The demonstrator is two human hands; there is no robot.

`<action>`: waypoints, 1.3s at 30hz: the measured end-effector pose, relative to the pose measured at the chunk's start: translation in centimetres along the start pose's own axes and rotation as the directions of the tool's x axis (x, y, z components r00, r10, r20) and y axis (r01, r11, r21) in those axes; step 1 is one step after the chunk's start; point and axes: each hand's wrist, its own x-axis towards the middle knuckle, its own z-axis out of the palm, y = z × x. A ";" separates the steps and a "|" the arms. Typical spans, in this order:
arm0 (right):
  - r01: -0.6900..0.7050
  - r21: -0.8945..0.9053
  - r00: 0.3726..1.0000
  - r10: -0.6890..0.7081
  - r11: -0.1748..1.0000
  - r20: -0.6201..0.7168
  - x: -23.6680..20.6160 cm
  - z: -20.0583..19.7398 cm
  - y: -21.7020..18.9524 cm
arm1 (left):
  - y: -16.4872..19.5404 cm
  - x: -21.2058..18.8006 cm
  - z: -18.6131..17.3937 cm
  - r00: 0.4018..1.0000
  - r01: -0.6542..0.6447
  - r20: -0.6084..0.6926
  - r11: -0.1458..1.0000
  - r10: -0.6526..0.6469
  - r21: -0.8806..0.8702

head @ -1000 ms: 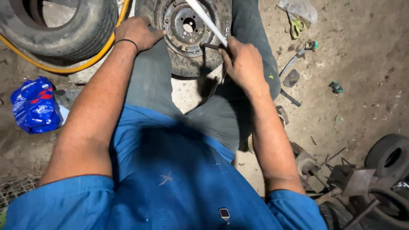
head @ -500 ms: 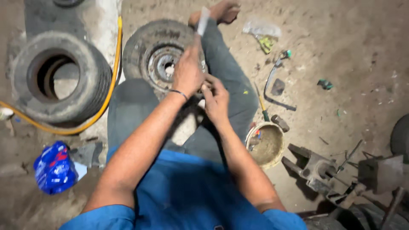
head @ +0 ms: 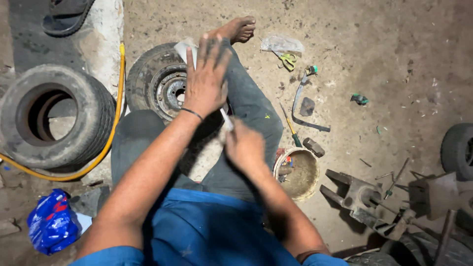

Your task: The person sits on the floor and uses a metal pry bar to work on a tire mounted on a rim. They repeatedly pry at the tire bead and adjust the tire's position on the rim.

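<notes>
Left hand (head: 206,81), upper middle of frame, fingers spread flat, pressing a pale sheet (head: 185,49) over the small wheel (head: 160,86). Right hand (head: 245,147), centre, clenched around a thin white strip (head: 226,119). Better kept taut, pulled evenly, sheet pinned firmly against slipping.

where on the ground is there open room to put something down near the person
The widest bare patch of ground runs upper right, past the scissors and the small green bit. It is crowded around the bowl, the screwdriver and the metal parts. On the left, the wheel, tyre and yellow hose fill the ground.
</notes>
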 end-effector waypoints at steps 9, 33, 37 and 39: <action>0.345 0.057 0.824 -0.274 0.937 -0.496 3.6 -3.0 1.9 | 1.2 -0.5 -0.4 0.717 0.141 0.694 0.962 0.064 -0.235; 0.391 -0.191 0.893 -0.422 0.900 -0.158 8.1 -6.0 7.0 | 1.9 0.9 1.3 0.740 -0.312 0.584 0.940 0.333 -0.141; 0.047 -0.180 0.973 -0.004 0.983 0.232 3.6 -3.0 4.9 | 1.3 1.5 2.5 0.955 -0.263 0.099 0.954 0.278 -0.141; 0.339 0.077 0.917 -0.348 0.938 0.198 0.9 0.1 2.4 | 0.7 1.8 3.5 0.964 -0.215 -0.179 0.974 0.198 -0.077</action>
